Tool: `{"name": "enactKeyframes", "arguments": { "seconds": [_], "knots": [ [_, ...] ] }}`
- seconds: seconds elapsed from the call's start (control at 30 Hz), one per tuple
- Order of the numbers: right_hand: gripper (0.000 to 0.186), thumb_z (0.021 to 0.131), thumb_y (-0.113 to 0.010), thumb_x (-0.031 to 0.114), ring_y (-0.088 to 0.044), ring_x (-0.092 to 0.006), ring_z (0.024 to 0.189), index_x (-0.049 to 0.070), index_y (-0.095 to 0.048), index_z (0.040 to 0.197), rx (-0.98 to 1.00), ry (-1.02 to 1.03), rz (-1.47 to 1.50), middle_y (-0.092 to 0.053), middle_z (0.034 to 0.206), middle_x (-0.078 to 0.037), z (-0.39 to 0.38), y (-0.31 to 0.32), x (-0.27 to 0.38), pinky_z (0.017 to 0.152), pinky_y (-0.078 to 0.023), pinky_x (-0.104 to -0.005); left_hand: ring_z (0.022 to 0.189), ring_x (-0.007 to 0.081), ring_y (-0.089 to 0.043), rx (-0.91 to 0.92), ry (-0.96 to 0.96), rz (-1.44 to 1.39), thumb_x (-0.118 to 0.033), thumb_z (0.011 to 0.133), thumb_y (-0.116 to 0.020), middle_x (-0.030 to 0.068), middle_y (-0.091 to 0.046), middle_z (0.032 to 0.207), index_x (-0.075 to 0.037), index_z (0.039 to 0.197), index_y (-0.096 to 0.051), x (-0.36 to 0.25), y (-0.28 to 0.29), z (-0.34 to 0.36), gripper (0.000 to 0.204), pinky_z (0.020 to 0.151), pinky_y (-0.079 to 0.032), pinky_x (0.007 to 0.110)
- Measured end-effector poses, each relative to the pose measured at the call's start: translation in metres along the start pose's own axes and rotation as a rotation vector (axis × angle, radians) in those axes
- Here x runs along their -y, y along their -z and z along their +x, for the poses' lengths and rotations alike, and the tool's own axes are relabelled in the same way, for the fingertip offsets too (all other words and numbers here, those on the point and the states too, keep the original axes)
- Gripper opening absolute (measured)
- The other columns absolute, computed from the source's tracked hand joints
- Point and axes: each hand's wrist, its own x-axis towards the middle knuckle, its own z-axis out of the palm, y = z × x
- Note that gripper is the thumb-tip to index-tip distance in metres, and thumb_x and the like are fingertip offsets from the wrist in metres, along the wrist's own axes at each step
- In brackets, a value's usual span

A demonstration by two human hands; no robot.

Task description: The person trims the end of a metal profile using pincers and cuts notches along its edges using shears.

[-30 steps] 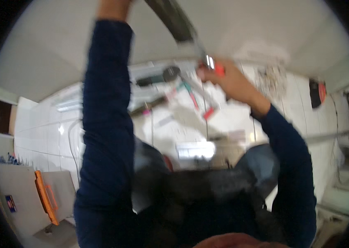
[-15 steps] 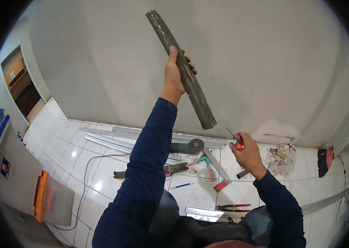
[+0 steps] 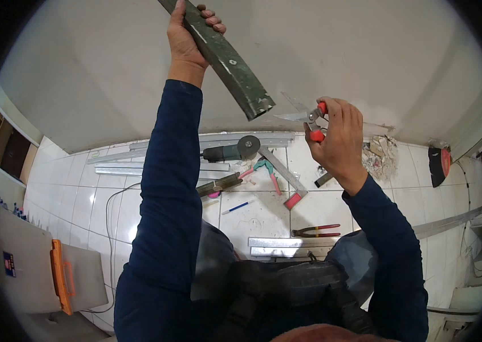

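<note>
My left hand (image 3: pixel 188 43) is wrapped round a long dark green metal channel (image 3: pixel 229 65), raised in front of the wall and slanting down to the right. Its upper end runs out of the picture. In my right hand (image 3: pixel 340 134) are tin snips (image 3: pixel 312 118) with red grips, their blades spread apart. The blade tips point at the channel's lower end, a short gap away. Below on the floor lie an angle grinder (image 3: pixel 224 152), a square with a red handle (image 3: pixel 282 174), pink and green pliers (image 3: pixel 265 165) and a shorter green channel piece (image 3: pixel 224 184).
Silvery metal profiles (image 3: pixel 110 169) lie along the wall. Closer to my knees are red-handled pincers (image 3: pixel 318 231) and a blue pencil (image 3: pixel 236 207). Rubble (image 3: pixel 380 159) is heaped at right. A grey box (image 3: pixel 30 256) with an orange handle stands at left, a cable (image 3: pixel 110 228) beside it.
The channel and my left hand have moved up and left in the picture. My right hand has risen with the snips, whose blades now show spread near the channel's end.
</note>
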Motion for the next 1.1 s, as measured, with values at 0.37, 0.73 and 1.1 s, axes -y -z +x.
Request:
{"name": "enactKeyframes", "arguments": {
  "seconds": [0.37,0.73,1.1],
  "knots": [
    [0.063,0.069,-0.076,0.007,-0.055,-0.0317,0.107,0.007,-0.052,0.127,0.001,0.013,-0.009,-0.057,0.113,-0.012,-0.003,0.007,0.007,0.098,-0.04,-0.0458,0.061,0.0153,-0.055,-0.005,-0.023,0.015,-0.052,0.094,-0.066,0.0033,-0.055,0.077,-0.008,0.099,-0.054,0.001,-0.005,-0.003,0.045,0.055,-0.052,0.031],
    [0.056,0.066,-0.077,0.007,-0.057,-0.0325,0.103,0.006,-0.055,0.118,0.048,-0.051,0.027,-0.058,0.108,-0.012,0.0,0.005,0.006,0.094,-0.043,-0.0436,0.063,0.0212,-0.059,-0.208,-0.089,0.156,-0.046,0.097,-0.058,0.0063,-0.056,0.077,-0.009,0.096,-0.053,0.01,-0.012,-0.005,0.038,0.056,-0.054,0.038],
    [0.042,0.081,-0.078,0.021,-0.064,-0.0352,0.092,0.003,-0.059,0.114,0.203,-0.294,0.196,-0.064,0.101,-0.016,-0.005,-0.005,-0.001,0.082,-0.051,-0.0434,0.062,0.0257,-0.056,-0.492,-0.062,0.298,-0.039,0.097,-0.055,0.0077,-0.054,0.075,-0.01,0.089,-0.052,0.011,0.004,0.01,0.03,0.056,-0.052,0.043]
  ]
}}
